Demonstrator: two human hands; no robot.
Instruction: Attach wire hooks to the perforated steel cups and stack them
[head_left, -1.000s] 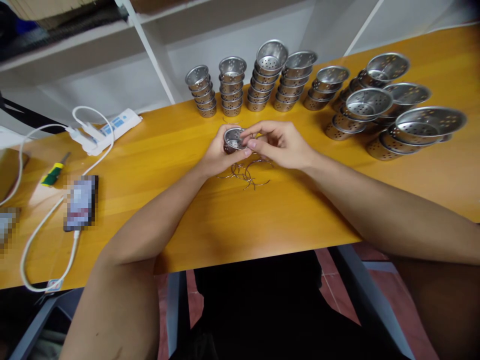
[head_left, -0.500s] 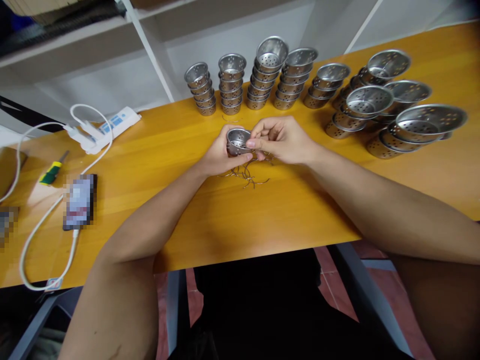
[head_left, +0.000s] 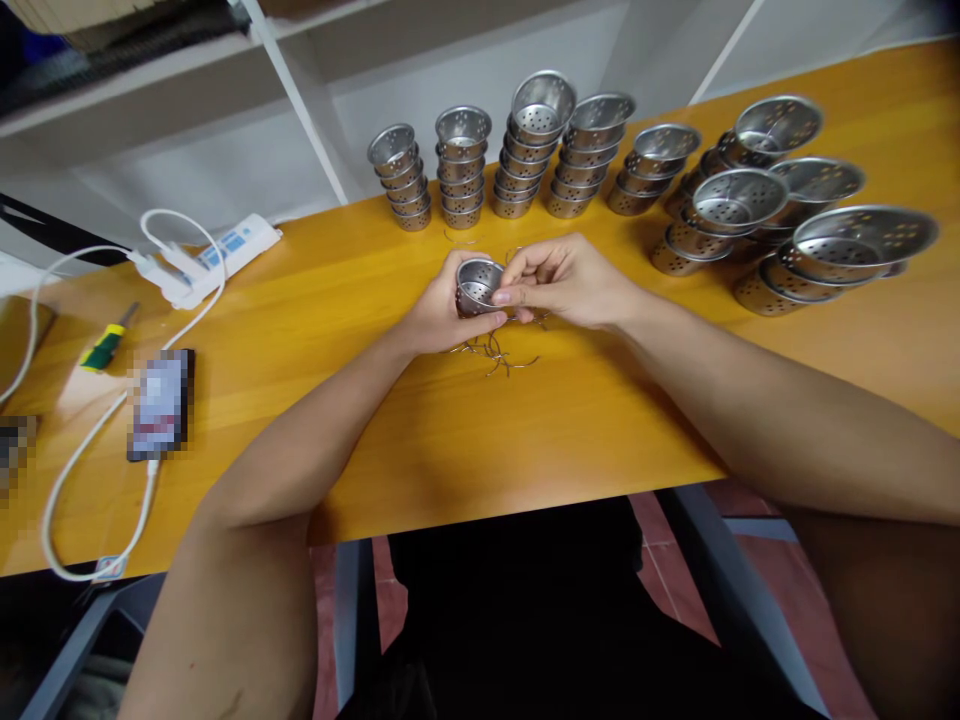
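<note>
Head view: I see stacks of perforated steel cups (head_left: 463,168) behind, loose wire hooks (head_left: 495,352) below. Left hand (head_left: 439,315) grips small perforated steel cup (head_left: 477,285) above yellow wooden bench (head_left: 465,430); right hand (head_left: 570,282) pinches its rim.

You get bright, even light from above, with soft shadows under your forearms on the yellow table (head_left: 600,420). The metal strainer cups (head_left: 540,140) beyond your right hand (head_left: 570,280) throw small glints. Right of that hand, the cups stretch and smear toward the frame edge. Left of your left hand (head_left: 439,315), a phone (head_left: 159,403) is pixelated.
</note>
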